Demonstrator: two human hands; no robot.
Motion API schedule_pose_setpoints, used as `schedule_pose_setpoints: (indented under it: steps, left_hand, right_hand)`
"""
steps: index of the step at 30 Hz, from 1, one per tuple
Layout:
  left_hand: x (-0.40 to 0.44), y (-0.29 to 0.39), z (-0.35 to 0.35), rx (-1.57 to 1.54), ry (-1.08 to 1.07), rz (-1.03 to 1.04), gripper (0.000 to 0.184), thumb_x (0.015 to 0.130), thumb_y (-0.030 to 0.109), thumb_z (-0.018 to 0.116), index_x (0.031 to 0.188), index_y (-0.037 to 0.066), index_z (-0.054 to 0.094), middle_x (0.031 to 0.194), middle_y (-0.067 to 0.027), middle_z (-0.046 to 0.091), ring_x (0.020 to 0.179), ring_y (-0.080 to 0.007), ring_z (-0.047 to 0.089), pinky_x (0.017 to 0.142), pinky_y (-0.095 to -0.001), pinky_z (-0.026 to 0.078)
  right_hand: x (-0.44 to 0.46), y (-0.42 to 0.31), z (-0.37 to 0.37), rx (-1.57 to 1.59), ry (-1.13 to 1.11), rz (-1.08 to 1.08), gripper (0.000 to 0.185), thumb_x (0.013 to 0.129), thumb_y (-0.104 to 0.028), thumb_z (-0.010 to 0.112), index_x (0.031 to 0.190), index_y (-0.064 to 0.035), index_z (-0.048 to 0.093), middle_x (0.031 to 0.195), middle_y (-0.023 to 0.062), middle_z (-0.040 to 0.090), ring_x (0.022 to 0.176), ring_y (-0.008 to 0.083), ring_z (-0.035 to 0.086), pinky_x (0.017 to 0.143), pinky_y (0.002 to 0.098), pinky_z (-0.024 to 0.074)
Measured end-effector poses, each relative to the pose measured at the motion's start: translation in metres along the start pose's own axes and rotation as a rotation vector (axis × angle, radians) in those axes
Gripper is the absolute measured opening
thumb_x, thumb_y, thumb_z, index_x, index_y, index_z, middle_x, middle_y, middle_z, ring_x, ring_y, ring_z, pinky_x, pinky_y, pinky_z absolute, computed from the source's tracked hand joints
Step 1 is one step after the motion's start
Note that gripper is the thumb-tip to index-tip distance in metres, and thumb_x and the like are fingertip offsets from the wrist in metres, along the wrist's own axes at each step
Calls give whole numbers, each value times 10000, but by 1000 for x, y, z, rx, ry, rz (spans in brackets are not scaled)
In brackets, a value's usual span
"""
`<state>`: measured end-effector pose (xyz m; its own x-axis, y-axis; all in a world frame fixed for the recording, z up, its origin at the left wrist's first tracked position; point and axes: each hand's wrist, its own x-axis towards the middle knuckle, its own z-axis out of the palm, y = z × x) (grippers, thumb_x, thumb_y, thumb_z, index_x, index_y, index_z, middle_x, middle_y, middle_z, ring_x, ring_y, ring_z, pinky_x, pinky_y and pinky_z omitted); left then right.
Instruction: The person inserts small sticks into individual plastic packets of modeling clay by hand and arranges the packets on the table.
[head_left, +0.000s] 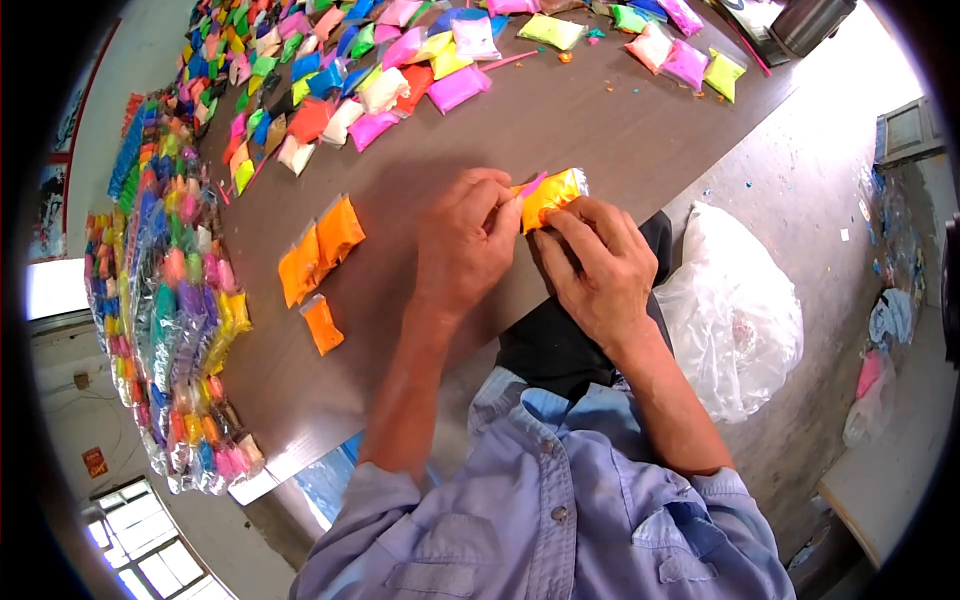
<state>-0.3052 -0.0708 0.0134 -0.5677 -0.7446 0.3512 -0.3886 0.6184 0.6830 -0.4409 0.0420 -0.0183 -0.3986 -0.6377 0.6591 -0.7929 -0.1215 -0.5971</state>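
At the front edge of the table, an orange clay-like packet (563,188) in clear film lies between my two hands. My left hand (462,240) is closed in a pinch at its left end, with a small pink plastic stick (536,184) between the fingertips, its tip over the packet. From the right, my right hand (603,262) grips the packet's lower edge with thumb and fingers. To the left on the table lie a pair of larger orange packets (320,250) side by side and a smaller orange packet (322,325).
Many colourful packets (400,90) are heaped across the far side of the brown table (400,170). Long bundles of bagged packets (180,310) line its left edge. A dark metal cup (812,25) stands at the far right corner. A white plastic bag (735,315) hangs beside my right arm.
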Motion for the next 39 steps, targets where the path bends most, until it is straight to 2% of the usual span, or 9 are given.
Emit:
schedule_pose_setpoints:
  steps: [4, 6, 10, 15, 22, 25, 27, 30, 39]
  left_hand:
    - [-12, 8, -1, 12, -80, 4, 45, 964, 31, 724, 963, -1, 692, 945, -127, 719, 717, -229, 669, 638, -344, 532]
    - [-19, 14, -3, -15, -161, -89, 51, 972, 34, 725, 989, -1, 693, 944, -125, 719, 727, -228, 674, 648, -354, 530]
    - [-15, 21, -4, 41, -132, -89, 43, 980, 39, 726, 997, 8, 703, 917, -134, 714, 731, -272, 677, 659, -372, 529]
    - [12, 10, -3, 141, -184, -8, 42, 978, 52, 733, 997, 15, 723, 867, -159, 700, 764, -348, 674, 669, -397, 530]
    - [34, -2, -8, 184, -150, 77, 55, 957, 56, 746, 984, 11, 731, 871, -166, 705, 780, -348, 693, 671, -420, 528]
    - [35, 18, -13, 103, -206, 43, 62, 960, 91, 753, 998, 42, 751, 884, -153, 709, 804, -362, 697, 681, -428, 533]
    - [36, 28, -13, 235, -314, 112, 74, 968, 143, 746, 992, 74, 756, 879, -134, 694, 819, -380, 683, 682, -449, 530]
    - [49, 17, -5, 332, -364, 140, 88, 970, 179, 736, 971, 92, 748, 868, -124, 672, 823, -392, 667, 673, -475, 517]
    - [60, 12, 1, 312, -328, 226, 100, 958, 182, 738, 943, 83, 731, 857, -135, 658, 810, -392, 662, 657, -478, 505]
  right_hand:
    - [-1, -1, -5, -12, -47, -17, 229, 811, -120, 853, 1027, -100, 778, 1066, 49, 719, 896, 269, 701, 772, 398, 559]
    - [-2, 1, -5, -4, -55, -16, 232, 814, -117, 848, 1034, -98, 777, 1080, 49, 717, 910, 276, 701, 786, 405, 556]
    - [-6, 8, -6, 13, -68, -43, 213, 831, -93, 835, 1036, -86, 778, 1101, 49, 727, 940, 273, 711, 789, 393, 549]
    - [-7, 11, -5, 17, -83, -48, 203, 840, -73, 831, 1037, -78, 783, 1125, 49, 737, 964, 268, 717, 797, 389, 552]
    - [-7, 11, -2, 39, -48, -46, 190, 834, -73, 840, 1017, -80, 789, 1113, 47, 743, 949, 264, 718, 793, 377, 553]
    - [-9, 14, -2, 48, -42, -37, 192, 830, -67, 844, 1013, -79, 789, 1101, 48, 746, 937, 263, 718, 787, 373, 553]
    - [-9, 14, -1, 54, -44, -42, 195, 827, -63, 845, 1013, -78, 789, 1098, 49, 747, 929, 262, 718, 784, 371, 553]
    - [-8, 14, -2, 49, -28, -49, 201, 822, -51, 846, 1014, -76, 788, 1099, 53, 748, 919, 262, 718, 781, 367, 555]
    - [-10, 15, -2, 55, -30, -45, 227, 815, -35, 840, 1032, -76, 790, 1115, 54, 748, 925, 259, 716, 783, 366, 557]
